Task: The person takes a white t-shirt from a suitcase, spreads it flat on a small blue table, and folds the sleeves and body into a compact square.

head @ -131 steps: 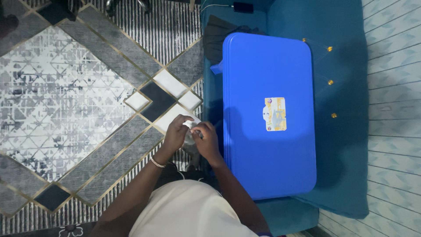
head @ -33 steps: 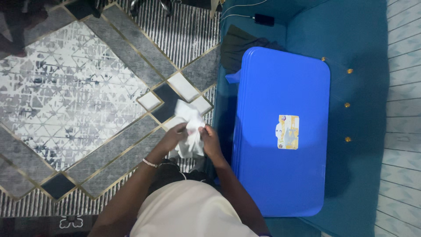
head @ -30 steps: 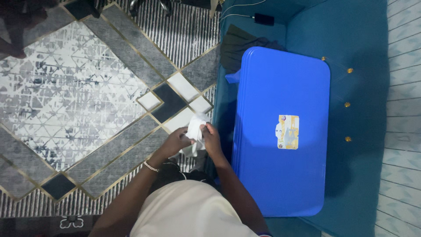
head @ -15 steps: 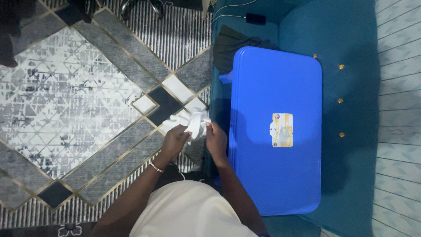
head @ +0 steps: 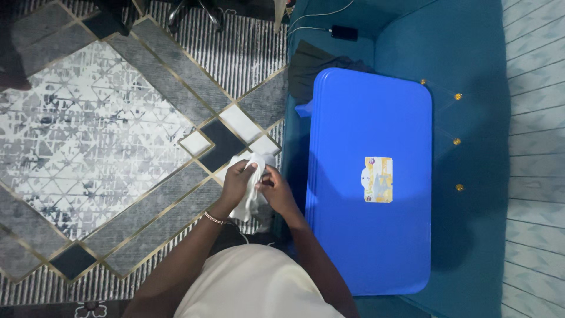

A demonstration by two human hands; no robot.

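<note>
A white cloth (head: 253, 187) hangs between my two hands in front of my body. My left hand (head: 237, 182) grips its upper part, fingers curled over the top edge; a thin bracelet circles that wrist. My right hand (head: 275, 191) pinches the cloth from the right side. Both hands hover over the patterned rug (head: 112, 135), just left of a bright blue plastic lid or table top (head: 371, 176) with a small yellow sticker (head: 378, 179) on it.
The blue plastic top rests against a teal sofa (head: 471, 70) with small gold studs. A dark cloth (head: 312, 65) lies at its far end, and a black charger with a cable (head: 341, 30) lies on the sofa. Chair legs (head: 194, 12) stand on the rug at the top.
The spread, dangling cloth has been gathered into a narrower bundle between my hands. The view has shifted slightly; my hands stay in the same spot beside the blue top.
</note>
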